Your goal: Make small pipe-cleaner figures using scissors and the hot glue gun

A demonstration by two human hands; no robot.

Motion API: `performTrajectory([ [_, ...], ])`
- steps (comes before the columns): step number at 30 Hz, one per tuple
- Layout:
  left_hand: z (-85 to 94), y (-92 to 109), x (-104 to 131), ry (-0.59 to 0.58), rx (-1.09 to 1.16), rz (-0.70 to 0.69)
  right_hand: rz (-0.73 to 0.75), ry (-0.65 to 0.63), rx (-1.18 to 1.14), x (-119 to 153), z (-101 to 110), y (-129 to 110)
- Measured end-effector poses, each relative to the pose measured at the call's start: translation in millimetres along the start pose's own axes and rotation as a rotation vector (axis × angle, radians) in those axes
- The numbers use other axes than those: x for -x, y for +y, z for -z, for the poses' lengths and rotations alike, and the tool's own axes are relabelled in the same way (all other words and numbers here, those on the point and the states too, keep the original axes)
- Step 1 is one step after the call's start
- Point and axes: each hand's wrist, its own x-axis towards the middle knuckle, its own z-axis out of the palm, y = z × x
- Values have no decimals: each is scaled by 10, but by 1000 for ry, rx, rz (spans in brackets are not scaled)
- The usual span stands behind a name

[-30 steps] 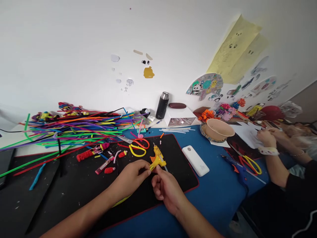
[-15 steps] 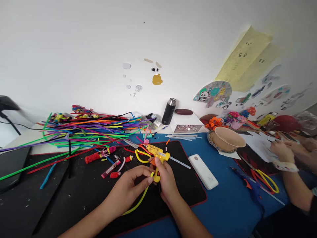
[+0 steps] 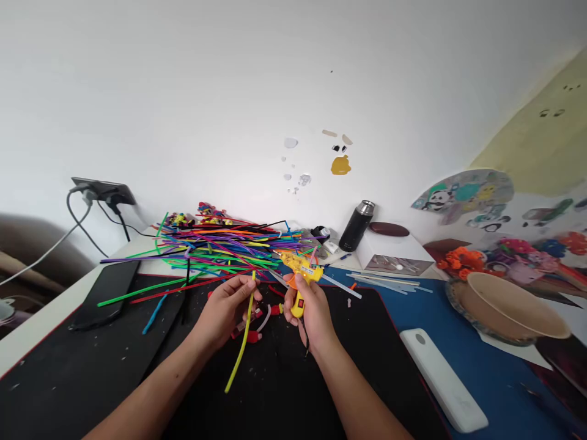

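My left hand (image 3: pixel 229 308) pinches a yellow pipe cleaner (image 3: pixel 243 348) near its upper end, and the rest hangs down over the black mat (image 3: pixel 293 397). In my right hand (image 3: pixel 312 311) is a yellow hot glue gun (image 3: pixel 300 266), gripped by its handle, its nozzle pointing up and left. A clear glue stick (image 3: pixel 342 285) juts from the gun's back. The gun and the pipe cleaner are apart. Between and behind my hands lie small red pieces with a white bent stem (image 3: pixel 265 319), partly hidden by the left hand.
A pile of coloured pipe cleaners (image 3: pixel 220 244) lies along the wall. Behind on the right stand a black thermos (image 3: pixel 356 226) and a white box (image 3: pixel 394 250). Loose glue sticks (image 3: pixel 389 281), a white power bank (image 3: pixel 443 379) and a bowl (image 3: pixel 513 305) are to the right; a black tablet-like slab (image 3: pixel 105 293) lies left.
My hands have moved apart; the pipe cleaner, near the glue gun's handle before, now hangs from my left hand alone. The view has swung left, and the other person's hands have left the frame.
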Motion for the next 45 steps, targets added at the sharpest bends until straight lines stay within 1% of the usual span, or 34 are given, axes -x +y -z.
performTrajectory([
  [4, 27, 2, 27, -1, 19, 5, -37, -45, 80, 70, 46, 106],
  [6, 12, 31, 40, 25, 12, -12, -57, -72, 131, 122, 89, 126],
  [9, -10, 66, 49, 52, -1, -16, -50, -69, 154, 166, 125, 125],
  [14, -7, 44, 47, 93, 19, -34, -31, -79, 286, 193, 103, 119],
  [19, -6, -6, 44, 60, 12, -20, -31, -92, 382, 250, 49, 113],
  [27, -7, -22, 54, 42, 12, -18, -18, -63, 450, 279, 15, 87],
  [45, -64, 28, 92, 49, 32, -29, -22, -51, 478, 291, 8, 74],
])
